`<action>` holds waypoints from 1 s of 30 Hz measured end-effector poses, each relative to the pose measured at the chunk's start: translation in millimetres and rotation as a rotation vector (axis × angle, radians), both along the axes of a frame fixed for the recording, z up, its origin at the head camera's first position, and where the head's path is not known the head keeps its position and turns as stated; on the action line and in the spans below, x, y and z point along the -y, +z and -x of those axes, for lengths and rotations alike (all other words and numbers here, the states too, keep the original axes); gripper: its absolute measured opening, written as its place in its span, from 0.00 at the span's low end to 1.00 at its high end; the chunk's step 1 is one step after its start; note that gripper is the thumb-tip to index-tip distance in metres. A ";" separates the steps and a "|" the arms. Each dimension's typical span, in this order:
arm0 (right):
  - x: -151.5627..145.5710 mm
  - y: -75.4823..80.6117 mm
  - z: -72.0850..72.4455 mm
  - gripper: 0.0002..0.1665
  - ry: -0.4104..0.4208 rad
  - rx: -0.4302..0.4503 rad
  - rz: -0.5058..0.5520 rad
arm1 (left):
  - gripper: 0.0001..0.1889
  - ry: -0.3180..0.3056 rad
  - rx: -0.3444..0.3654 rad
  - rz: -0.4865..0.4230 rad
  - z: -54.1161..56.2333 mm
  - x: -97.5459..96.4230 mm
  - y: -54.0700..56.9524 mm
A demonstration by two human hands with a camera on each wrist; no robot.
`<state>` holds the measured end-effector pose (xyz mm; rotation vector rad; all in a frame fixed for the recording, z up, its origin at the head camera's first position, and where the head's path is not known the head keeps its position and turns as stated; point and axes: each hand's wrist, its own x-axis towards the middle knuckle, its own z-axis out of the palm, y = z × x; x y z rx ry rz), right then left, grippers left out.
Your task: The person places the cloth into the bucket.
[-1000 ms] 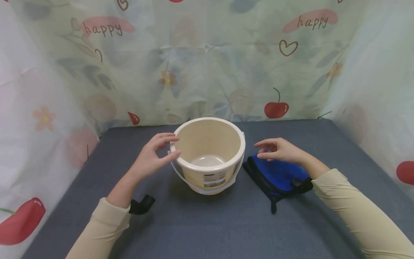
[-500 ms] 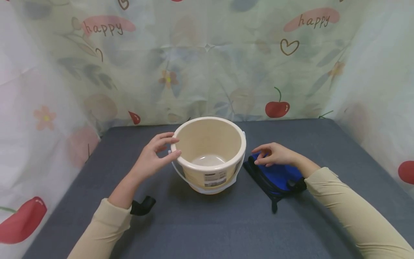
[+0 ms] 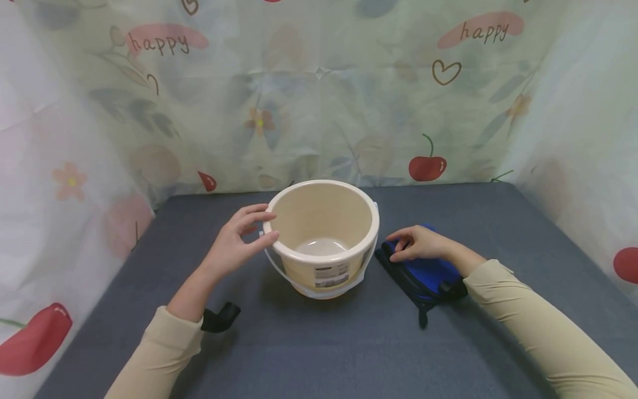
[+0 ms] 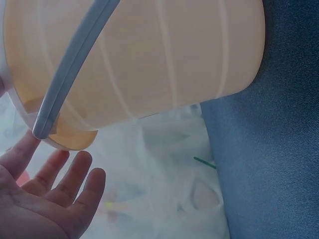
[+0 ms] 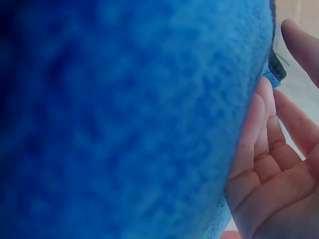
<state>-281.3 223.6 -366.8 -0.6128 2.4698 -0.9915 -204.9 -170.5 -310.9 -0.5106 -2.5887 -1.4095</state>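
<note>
A cream bucket (image 3: 289, 266) with a label and a pale handle stands upright. At its left rim is my left hand (image 3: 226, 244), fingertips over or against the edge and thumb apart from the fingers. The left wrist view shows those fingers loosely extended beside the rim, below the grey handle (image 4: 75, 64). My right hand (image 3: 423, 243) is low over a folded blue cloth (image 3: 423, 271) with black edging, right of the bucket. In the right wrist view, the blue fabric (image 5: 139, 119) hides some fingertips; thumb and index finger stand apart.
A dark grey cloth covers the table (image 3: 319, 354). Patterned curtains (image 3: 319, 100) rise behind it and at both sides. A black device (image 3: 221, 317) sits at my left wrist. A short black tab (image 3: 422, 318) sticks out from the blue cloth's front corner.
My right hand has moved down and slightly left, closer onto the blue cloth's near-left edge. The left hand and bucket have stayed in place.
</note>
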 end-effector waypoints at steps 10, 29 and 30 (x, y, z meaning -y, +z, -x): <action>5.9 -5.2 -0.8 0.36 0.025 -0.101 -0.084 | 0.22 -0.002 0.008 -0.004 -0.9 -0.2 0.9; 11.8 -12.7 0.1 0.24 0.085 -0.300 -0.146 | 0.22 0.004 0.006 0.000 -1.6 0.0 0.7; 11.7 -13.0 0.4 0.23 0.088 -0.308 -0.149 | 0.22 0.004 0.007 0.000 -1.6 -0.1 0.7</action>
